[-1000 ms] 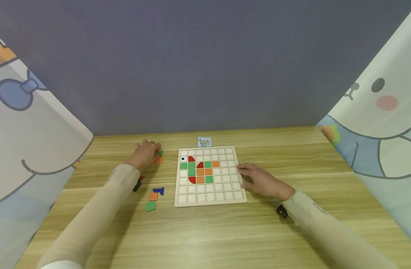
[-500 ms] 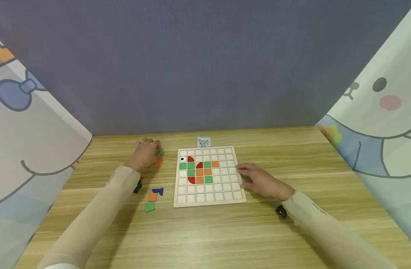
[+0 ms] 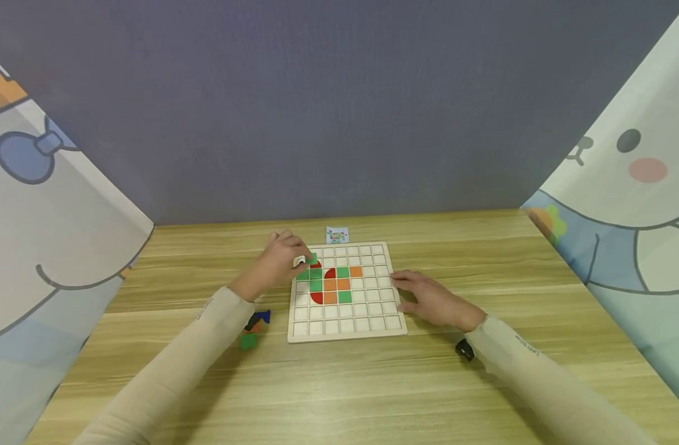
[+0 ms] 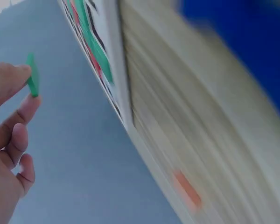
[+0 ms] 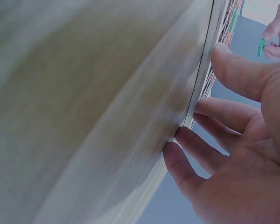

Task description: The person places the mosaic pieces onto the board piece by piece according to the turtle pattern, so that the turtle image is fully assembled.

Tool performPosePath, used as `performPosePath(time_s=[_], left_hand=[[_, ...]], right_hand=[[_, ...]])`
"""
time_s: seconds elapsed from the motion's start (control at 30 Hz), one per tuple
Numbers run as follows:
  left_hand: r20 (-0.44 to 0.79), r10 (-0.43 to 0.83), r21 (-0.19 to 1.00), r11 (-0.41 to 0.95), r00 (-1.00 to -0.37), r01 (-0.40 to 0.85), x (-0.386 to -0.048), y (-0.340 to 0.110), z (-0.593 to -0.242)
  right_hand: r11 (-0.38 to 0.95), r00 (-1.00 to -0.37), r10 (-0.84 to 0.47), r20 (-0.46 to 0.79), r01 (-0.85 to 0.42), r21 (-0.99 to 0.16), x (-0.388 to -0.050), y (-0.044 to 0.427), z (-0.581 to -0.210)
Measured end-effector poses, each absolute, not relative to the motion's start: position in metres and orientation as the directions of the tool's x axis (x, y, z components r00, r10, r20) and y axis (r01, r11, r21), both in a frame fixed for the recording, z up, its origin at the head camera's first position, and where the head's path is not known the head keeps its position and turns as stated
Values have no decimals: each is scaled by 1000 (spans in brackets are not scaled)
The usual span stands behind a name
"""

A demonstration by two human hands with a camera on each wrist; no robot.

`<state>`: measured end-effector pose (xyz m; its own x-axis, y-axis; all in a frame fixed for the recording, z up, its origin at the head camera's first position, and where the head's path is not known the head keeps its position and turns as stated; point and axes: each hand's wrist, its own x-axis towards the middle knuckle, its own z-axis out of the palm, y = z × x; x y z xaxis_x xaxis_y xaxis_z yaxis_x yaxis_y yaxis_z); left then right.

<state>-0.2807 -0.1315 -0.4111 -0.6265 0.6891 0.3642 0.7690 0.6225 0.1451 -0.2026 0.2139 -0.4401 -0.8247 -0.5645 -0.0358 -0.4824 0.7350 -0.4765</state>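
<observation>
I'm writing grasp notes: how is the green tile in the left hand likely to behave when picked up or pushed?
The green tile is probably stiff, since no clear bend shows where the left hand pinches it. It is likely light, being thin and smaller than the board. Its flat shape suggests it would slide rather than roll.

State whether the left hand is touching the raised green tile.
Touching. The left wrist view shows it plainly: the left hand pinches the green tile in its fingers, with no gap between skin and tile.
</observation>
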Motion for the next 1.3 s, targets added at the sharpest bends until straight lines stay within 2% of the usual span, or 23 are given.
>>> performPosePath(time_s=[0.17, 0.33, 0.73, 0.83, 1.03, 1.17, 1.3], left_hand=[[310, 760, 148, 554, -571, 819, -268, -100, -413], [224, 805, 131, 534, -549, 836, -261, -68, -417], [38, 772, 95, 629, -634, 772, -260, -31, -419], [7, 766, 114, 638, -643, 762, -260, -28, -418], [-48, 771, 60, 637, -635, 769, -257, -31, -415], [-21, 777, 65, 629, -630, 774, -253, -46, -410], [59, 755, 108, 645, -653, 756, -251, -71, -402]], right_hand=[[732, -823, -567, -33, -486, -477, -202, 214, -441], [730, -821, -570, -25, -492, -474, -201, 214, -440], [719, -816, -578, -6, -506, -477, -204, 213, -438], [717, -816, -578, -7, -504, -481, -204, 213, -438], [720, -815, -579, -8, -507, -473, -203, 214, -439], [725, -817, -577, -5, -510, -463, -203, 214, -440], [727, -818, -575, -4, -509, -461, -202, 214, -440]])
